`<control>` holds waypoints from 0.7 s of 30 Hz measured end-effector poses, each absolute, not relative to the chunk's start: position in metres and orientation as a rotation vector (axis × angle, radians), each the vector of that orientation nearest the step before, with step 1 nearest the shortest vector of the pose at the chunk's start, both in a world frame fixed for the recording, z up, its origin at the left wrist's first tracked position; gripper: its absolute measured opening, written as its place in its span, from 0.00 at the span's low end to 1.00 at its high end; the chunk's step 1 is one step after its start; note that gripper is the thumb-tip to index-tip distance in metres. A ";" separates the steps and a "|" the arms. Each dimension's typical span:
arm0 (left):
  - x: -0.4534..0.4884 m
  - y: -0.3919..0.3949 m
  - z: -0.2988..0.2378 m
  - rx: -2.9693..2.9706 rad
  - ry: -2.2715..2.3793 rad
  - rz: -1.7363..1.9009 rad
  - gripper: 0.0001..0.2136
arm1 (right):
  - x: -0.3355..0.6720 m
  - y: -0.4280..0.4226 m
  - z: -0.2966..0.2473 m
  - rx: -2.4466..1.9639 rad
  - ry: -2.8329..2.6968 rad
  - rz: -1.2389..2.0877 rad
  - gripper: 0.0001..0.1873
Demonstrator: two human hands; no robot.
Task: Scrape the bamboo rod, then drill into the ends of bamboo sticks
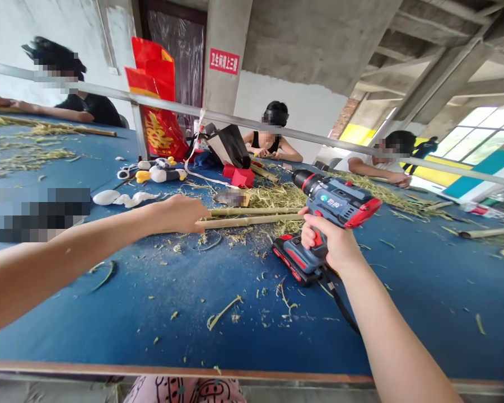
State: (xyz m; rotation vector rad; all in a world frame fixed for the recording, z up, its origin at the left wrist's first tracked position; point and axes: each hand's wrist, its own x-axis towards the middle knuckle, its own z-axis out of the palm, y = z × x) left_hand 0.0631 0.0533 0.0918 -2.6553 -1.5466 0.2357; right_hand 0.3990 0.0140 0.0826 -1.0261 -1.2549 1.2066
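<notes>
The right hand (pixel 325 239) is wrapped round the grip of a blue-and-red cordless drill (pixel 334 198), held just above the near right of the blue desk (pixel 235 336). The left hand (pixel 180 215) closes over the ends of two bamboo canes (pixel 252 215) lying across straw shavings (pixel 275 198) mid-desk (from here, the drill sits just beside their right ends).

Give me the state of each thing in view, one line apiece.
left hand, touching the pole ends
right hand, gripping the drill handle
cordless drill, held upright, battery attached
two bamboo poles, lying side by side on shavings
blue table, strewn with plant scraps
</notes>
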 end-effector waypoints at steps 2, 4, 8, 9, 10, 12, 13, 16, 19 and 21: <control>0.045 0.042 0.082 -2.595 -1.598 0.312 0.16 | 0.400 0.014 0.082 -1.028 -1.262 1.216 0.12; 0.025 0.033 0.067 -2.584 -1.631 0.280 0.17 | 0.401 0.015 0.082 -1.035 -1.270 1.208 0.12; -0.008 0.022 0.045 -2.528 -1.642 0.073 0.20 | 0.402 0.017 0.083 -1.057 -1.259 1.185 0.12; -0.012 0.020 0.043 -2.523 -1.636 0.032 0.19 | 0.401 0.017 0.083 -1.068 -1.253 1.184 0.12; -0.015 0.019 0.043 -2.522 -1.644 -0.005 0.18 | 0.400 0.017 0.084 -1.081 -1.246 1.181 0.12; -0.016 0.018 0.045 -2.524 -1.690 -0.059 0.18 | 0.398 0.016 0.085 -1.106 -1.237 1.164 0.10; -0.014 0.019 0.046 -2.521 -1.703 -0.062 0.18 | 0.397 0.016 0.085 -1.115 -1.230 1.153 0.10; -0.007 0.023 0.046 -2.531 -1.646 -0.016 0.19 | 0.395 0.013 0.086 -1.115 -1.225 1.137 0.12; -0.003 0.029 0.043 -2.630 -1.642 -0.066 0.18 | 0.399 0.012 0.086 -1.102 -1.284 1.115 0.16; -0.005 0.031 0.042 -2.661 -1.714 -0.162 0.17 | 0.402 0.012 0.085 -1.123 -1.320 1.117 0.14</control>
